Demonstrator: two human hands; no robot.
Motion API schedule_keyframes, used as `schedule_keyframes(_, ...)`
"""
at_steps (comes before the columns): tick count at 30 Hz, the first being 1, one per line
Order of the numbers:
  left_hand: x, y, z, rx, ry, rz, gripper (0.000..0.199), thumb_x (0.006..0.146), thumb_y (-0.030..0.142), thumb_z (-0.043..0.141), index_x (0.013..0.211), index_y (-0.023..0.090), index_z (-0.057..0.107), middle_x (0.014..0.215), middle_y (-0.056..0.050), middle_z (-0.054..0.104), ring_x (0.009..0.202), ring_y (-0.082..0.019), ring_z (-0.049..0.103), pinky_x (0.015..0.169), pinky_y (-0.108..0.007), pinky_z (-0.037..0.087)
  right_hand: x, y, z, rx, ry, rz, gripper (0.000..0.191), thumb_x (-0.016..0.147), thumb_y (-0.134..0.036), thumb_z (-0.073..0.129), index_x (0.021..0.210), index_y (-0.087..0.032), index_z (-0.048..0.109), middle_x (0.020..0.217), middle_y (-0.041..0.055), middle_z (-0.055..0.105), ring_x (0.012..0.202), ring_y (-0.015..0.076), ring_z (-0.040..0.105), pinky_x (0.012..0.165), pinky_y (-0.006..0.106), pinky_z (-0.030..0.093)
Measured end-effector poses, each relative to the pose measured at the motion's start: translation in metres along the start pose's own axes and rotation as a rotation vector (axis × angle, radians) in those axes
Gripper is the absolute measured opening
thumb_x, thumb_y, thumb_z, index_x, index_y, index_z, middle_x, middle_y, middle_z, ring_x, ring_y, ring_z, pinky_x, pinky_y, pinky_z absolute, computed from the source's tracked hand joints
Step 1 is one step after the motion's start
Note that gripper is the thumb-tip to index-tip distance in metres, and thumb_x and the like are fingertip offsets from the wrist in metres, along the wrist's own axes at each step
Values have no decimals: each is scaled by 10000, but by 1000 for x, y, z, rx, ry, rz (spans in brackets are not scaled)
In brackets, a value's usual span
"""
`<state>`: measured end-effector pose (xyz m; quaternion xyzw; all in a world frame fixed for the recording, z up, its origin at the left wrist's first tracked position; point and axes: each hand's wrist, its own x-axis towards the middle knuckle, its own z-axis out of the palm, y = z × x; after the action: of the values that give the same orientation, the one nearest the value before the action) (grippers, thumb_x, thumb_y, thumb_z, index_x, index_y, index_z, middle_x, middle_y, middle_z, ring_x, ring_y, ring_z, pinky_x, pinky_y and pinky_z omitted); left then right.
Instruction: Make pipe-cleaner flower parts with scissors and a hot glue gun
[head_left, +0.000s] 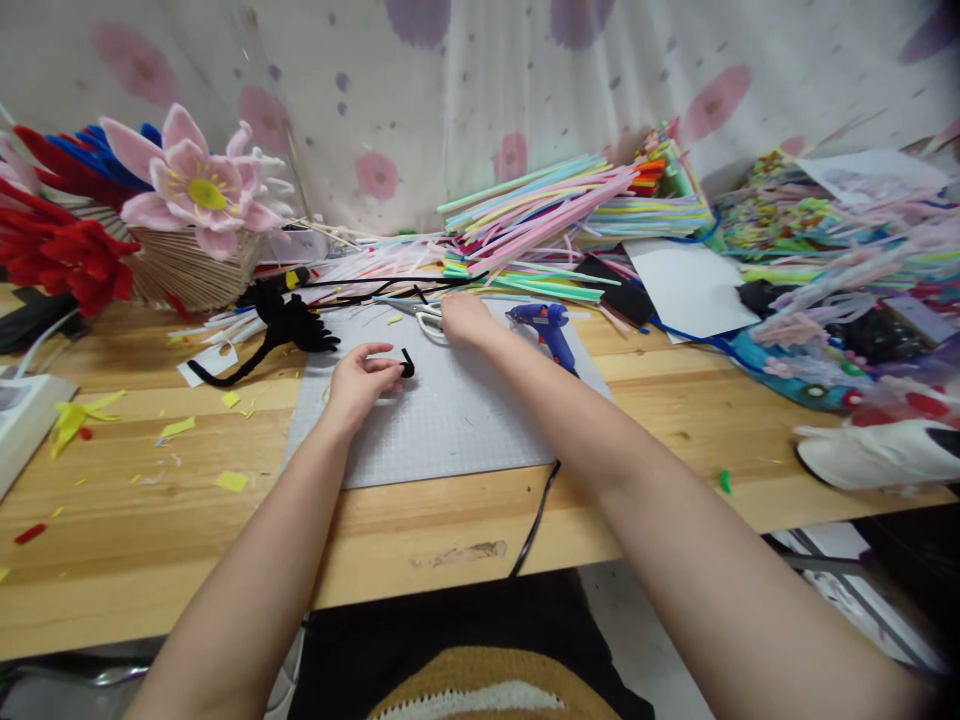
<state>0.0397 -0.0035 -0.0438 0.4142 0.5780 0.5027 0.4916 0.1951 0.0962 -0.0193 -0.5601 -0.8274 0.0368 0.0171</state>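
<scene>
My left hand (365,388) is above the left part of the grey cutting mat (465,430), its thumb and fingers pinching a short, bent piece of black pipe cleaner (408,364). Farther back on the mat, my right hand (465,320) is closed at the white handles of a pair of scissors (430,324); its fingertips are mostly hidden behind the hand. The blades point left. To the left of my left hand lies a fuzzy black figure (289,325) with a long curved tail, made of pipe cleaner.
A blue glue gun (551,330) lies right of my right hand. Bundles of coloured pipe cleaners (540,215) are piled behind the mat. A pink pipe-cleaner flower (199,190) stands at left, a white shoe (877,455) at right. Yellow scraps (232,482) dot the wooden table (150,540).
</scene>
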Motion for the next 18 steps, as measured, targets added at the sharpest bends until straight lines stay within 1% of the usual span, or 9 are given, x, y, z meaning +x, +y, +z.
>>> schedule_keyframes(2, 1, 0, -3, 24, 24, 2, 418, 502, 204, 718, 879, 141, 550, 674, -13, 633, 594, -141, 633, 483, -222, 507, -12, 4, -3, 85, -9, 64, 274, 831, -209, 476, 1021, -60, 605, 1085, 220, 613, 1001, 288, 580, 799, 325, 415)
schedule_keyframes(4, 3, 0, -5, 14, 51, 5, 417, 502, 201, 715, 868, 147, 523, 678, -13, 637, 602, -146, 635, 479, -228, 509, -31, 13, -4, 190, -35, 111, 259, 834, -264, 476, 1006, -109, 592, 1041, 170, 637, 940, 255, 600, 738, 298, 418)
schedule_keyframes(7, 5, 0, -7, -33, 79, 0, 417, 506, 172, 708, 857, 150, 484, 659, -7, 634, 612, -148, 635, 510, -256, 529, -64, 29, 0, 341, -45, 91, 275, 804, -352, 509, 993, -158, 561, 950, 92, 666, 827, 198, 605, 645, 257, 394)
schedule_keyframes(8, 5, 0, -7, -47, 87, -6, 417, 507, 161, 706, 854, 150, 476, 649, -5, 631, 611, -147, 634, 517, -263, 534, -74, 34, 2, 365, -25, 70, 291, 790, -375, 524, 999, -174, 553, 933, 68, 670, 802, 182, 600, 621, 244, 378)
schedule_keyframes(10, 5, 0, -6, -66, 98, -28, 412, 512, 145, 703, 850, 151, 467, 636, -3, 626, 600, -144, 631, 520, -268, 536, -92, 41, 9, 319, 37, 41, 336, 750, -451, 558, 974, -200, 562, 908, 43, 672, 774, 177, 591, 580, 238, 334)
schedule_keyframes(12, 4, 0, -6, -70, 101, -49, 404, 517, 136, 701, 843, 152, 463, 632, -7, 626, 594, -146, 632, 515, -267, 535, -103, 44, 16, 225, 108, 10, 385, 716, -535, 567, 911, -204, 589, 885, 45, 672, 761, 181, 583, 557, 244, 290)
schedule_keyframes(14, 4, 1, -7, -64, 95, -58, 400, 517, 134, 703, 837, 151, 464, 642, -21, 634, 603, -155, 637, 511, -266, 533, -109, 45, 23, 136, 162, -19, 411, 713, -579, 545, 858, -200, 607, 856, 51, 671, 737, 176, 575, 548, 253, 260)
schedule_keyframes(18, 5, 2, -12, -32, 86, -71, 412, 506, 135, 714, 839, 145, 470, 652, -35, 641, 596, -171, 643, 496, -271, 527, -109, 46, 29, 3, 206, -56, 403, 747, -572, 497, 796, -194, 625, 785, 51, 669, 703, 168, 570, 557, 269, 243)
